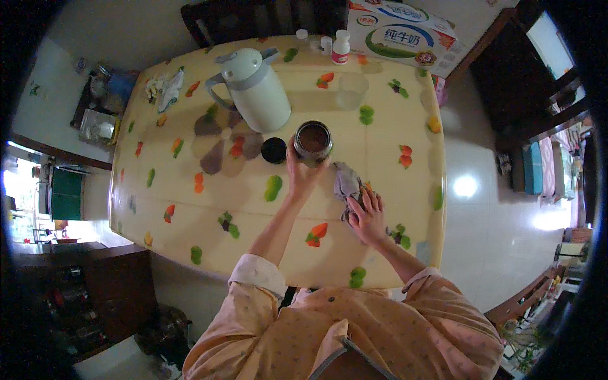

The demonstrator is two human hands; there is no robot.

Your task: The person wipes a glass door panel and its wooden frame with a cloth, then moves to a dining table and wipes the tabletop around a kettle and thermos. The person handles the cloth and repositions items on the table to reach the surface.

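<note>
My left hand (pixel 305 175) is wrapped around a glass jar (pixel 313 142) with something dark brown inside; its mouth is uncovered. Just left of the jar, a round black lid (pixel 274 151) lies on the table. My right hand (pixel 368 216) rests on a crumpled grey cloth (pixel 347 180), fingers bent over its near end. The cloth lies on the tabletop to the right of the jar. Beyond the jar, up and to the left, stands a pale thermos jug (pixel 260 90) with a grey collar and handle.
A fruit-patterned tablecloth (pixel 256 247) covers the table. Towards the back are a clear glass (pixel 352 91), a small white bottle (pixel 341 47) and a large milk carton box (pixel 401 35). Crumpled tissue (pixel 169 90) lies at the far left. A dark chair (pixel 266 19) stands behind the table.
</note>
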